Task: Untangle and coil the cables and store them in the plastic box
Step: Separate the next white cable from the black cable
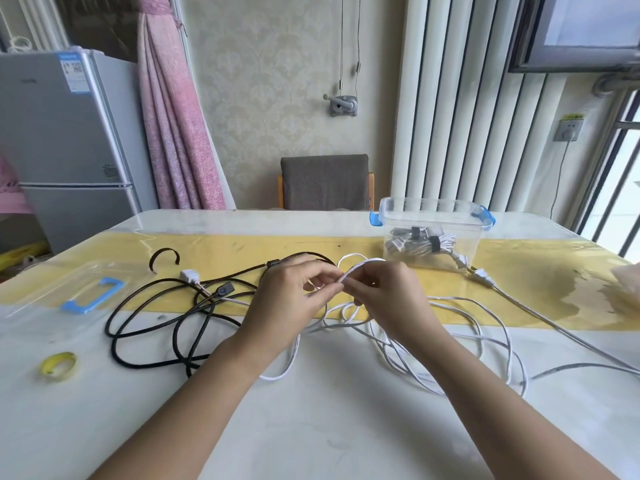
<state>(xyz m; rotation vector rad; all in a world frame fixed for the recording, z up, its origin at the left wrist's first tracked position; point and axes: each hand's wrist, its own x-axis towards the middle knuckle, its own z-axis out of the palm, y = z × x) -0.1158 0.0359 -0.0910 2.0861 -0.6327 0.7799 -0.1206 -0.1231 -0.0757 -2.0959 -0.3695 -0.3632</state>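
Most of the view is taken up by the pale table (311,427), crossed near its far edge by a yellow strip. The clear plastic box (398,216) stands open toward the far right corner with a few strapped bundles (419,244) already inside, and its lid (91,295) lies flat by the left edge. A black cable (113,348) sprawls in loose, overlapping loops left of centre. A white cable (360,264) spreads in tangled loops from the centre toward the right edge. Both hands are together over the middle of the table: the left hand (287,303) pinches the white cable between thumb and fingertips, and the right hand (388,299) has its fingers curled round the same cable just beside it, where a small raised loop arches over them. This looks like the start of coiling the white cable, with the black one untouched. The next move probably calls for feeding slack through the fingers while freeing the crossings on the right. Smaller items are a plug (483,277) just beside the box, a black strap (162,259) and a roll of yellow tape (59,367) near the left edge. Whether the plug's lead, which runs off the right edge, belongs to the held cable cannot be told, and the hands hide how the loop is wound.
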